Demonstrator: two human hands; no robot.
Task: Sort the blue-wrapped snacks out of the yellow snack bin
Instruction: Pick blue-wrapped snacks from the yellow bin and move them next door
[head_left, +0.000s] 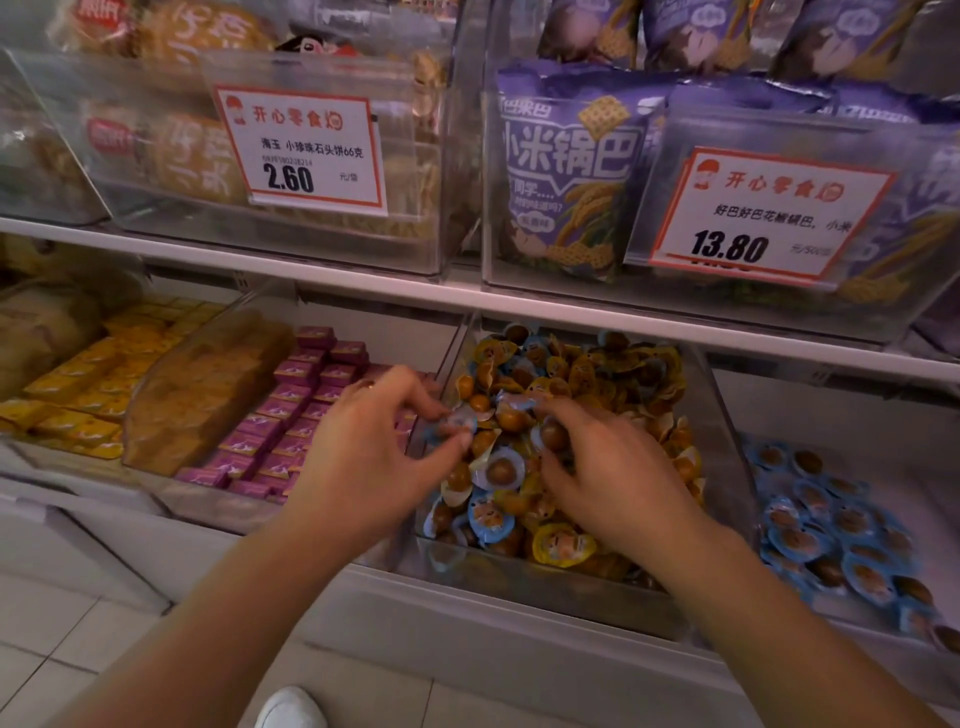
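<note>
The left hand (384, 441) is pinching one blue-wrapped snack (457, 422) over the yellow snack bin (722, 457) while the right hand (608, 467) is digging curled among others (light, slippery packets; probably best gripped by the flat rim).

Upper left of frame: clear bin of orange-brown biscuit bags (192, 150) with a price tag (304, 150) reading 2.60. Upper right: purple bags (569, 171) behind a tag (769, 215) reading 13.80. A white shelf (363, 283) ran across the middle. Lower left: yellow packets (88, 384), then pink boxes (291, 415). Bottom centre: white shoe (291, 709) on pale floor tiles (62, 639).
</note>
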